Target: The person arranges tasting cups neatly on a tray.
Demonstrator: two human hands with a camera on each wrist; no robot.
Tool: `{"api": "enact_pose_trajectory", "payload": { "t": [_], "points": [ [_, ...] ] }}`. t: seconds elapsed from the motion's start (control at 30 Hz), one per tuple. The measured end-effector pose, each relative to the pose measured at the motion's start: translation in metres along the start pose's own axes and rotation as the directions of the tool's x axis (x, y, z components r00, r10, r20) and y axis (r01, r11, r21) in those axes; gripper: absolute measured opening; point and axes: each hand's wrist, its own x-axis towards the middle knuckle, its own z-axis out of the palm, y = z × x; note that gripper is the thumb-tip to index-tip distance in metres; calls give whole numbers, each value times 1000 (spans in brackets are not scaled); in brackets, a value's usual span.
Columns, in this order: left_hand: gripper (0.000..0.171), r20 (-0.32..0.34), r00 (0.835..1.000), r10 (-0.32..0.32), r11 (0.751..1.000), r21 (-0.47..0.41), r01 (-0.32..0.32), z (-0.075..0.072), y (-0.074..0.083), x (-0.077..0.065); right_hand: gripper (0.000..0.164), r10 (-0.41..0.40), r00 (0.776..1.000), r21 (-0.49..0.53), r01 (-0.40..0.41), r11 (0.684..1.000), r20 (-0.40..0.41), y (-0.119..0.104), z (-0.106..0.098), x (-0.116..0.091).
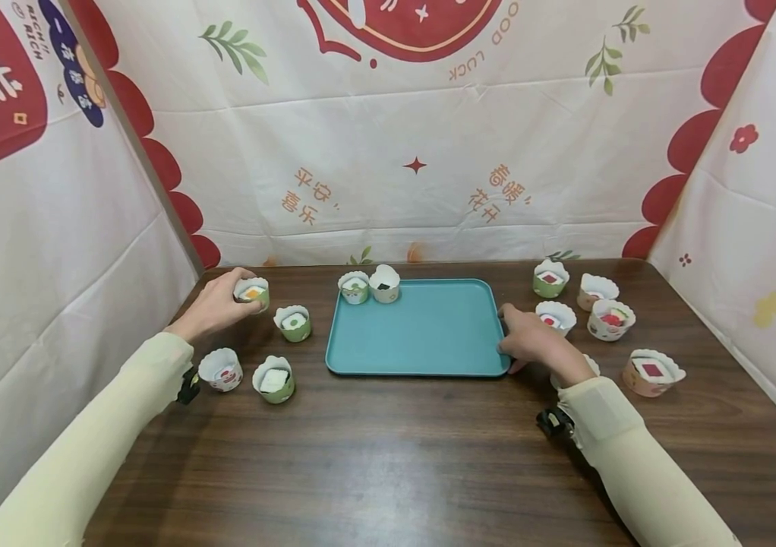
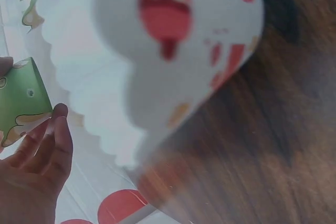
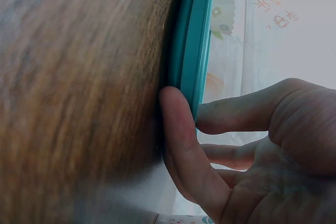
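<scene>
At the table's far left, my left hand (image 1: 220, 300) holds a green paper cup (image 1: 261, 295) with an orange-marked white piece inside. The left wrist view shows the fingers at the side of this green cup (image 2: 23, 100). My right hand (image 1: 531, 338) grips the right edge of a teal tray (image 1: 422, 327). In the right wrist view, a finger lies against the tray rim (image 3: 195, 51) and the thumb lies on its other side. On the tray's far left corner stand a green-patterned cup (image 1: 354, 290) and a beige cup (image 1: 386, 289).
Left of the tray stand green cups (image 1: 295, 333) (image 1: 281, 393) and a white red-printed cup (image 1: 227, 380). Right of it are a green cup (image 1: 548, 289), white cups (image 1: 566, 315) (image 1: 608, 330) and a pink cup (image 1: 644, 384). My right wrist partly covers another cup. Cloth walls (image 1: 361, 137) surround the table.
</scene>
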Motion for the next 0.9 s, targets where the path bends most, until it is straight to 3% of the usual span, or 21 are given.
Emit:
{"api": "enact_pose_trajectory", "payload": {
  "t": [0.47,0.9],
  "points": [
    [60,5,1000,11,1000,-23,-11,0,19,15,66,8,1000,-30,-8,1000,-6,-1,0,1],
    [56,-35,997,69,997,-34,-71,3,38,29,66,13,1000,-45,-13,999,-6,-2,-1,0]
  ]
}}
